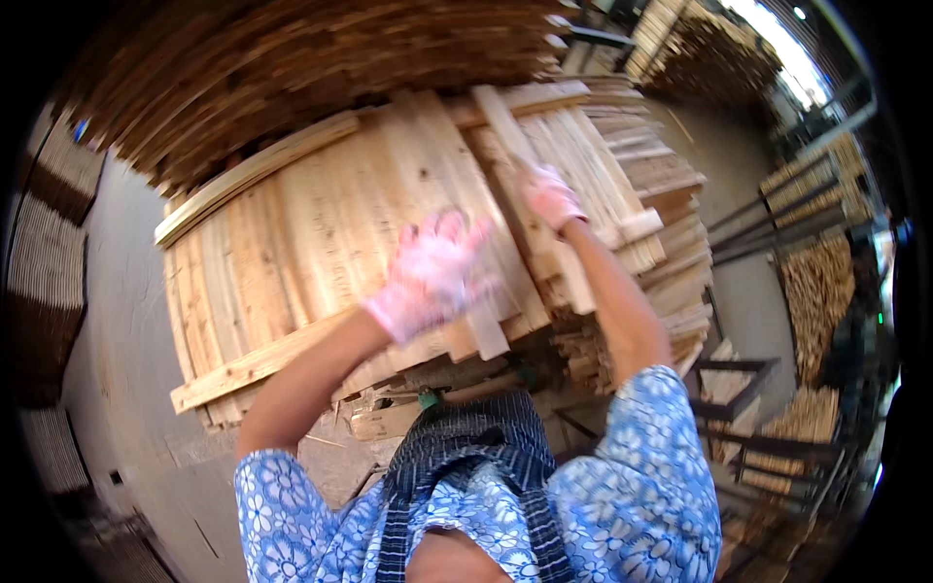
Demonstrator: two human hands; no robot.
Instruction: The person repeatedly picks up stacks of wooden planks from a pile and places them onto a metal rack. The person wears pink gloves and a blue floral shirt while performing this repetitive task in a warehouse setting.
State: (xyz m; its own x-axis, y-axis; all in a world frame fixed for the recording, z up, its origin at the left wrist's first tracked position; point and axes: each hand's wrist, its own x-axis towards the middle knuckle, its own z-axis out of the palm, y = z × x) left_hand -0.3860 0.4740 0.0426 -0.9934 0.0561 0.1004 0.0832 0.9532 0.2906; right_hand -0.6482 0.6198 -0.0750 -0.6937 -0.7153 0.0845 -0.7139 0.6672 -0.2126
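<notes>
the left hand (432, 274), in a pale pink glove, is laid flat and blurred on the top of a wooden pallet (321, 243), its fingers spread and closed around nothing. the right hand (552, 197), gloved the same way, is set on a long slat (530, 194) that lies diagonally across the pallet's right part; whether the fingers are wrapped around the slat or only pressed on it cannot be told. the two hands are kept apart, the right one farther from the body than the left. the pallet is made of pale boards laid side by side, with a cross batten (258, 364) along its near edge, and it is tilted against a stack of loose slats (641, 194) seen at its right. both forearms are bare, and blue flowered sleeves (651, 466) and a dark striped apron (466, 437) are seen at the lower edge. more piled timber (292, 68) is seen above, and a grey concrete floor (126, 321) at the left.
</notes>
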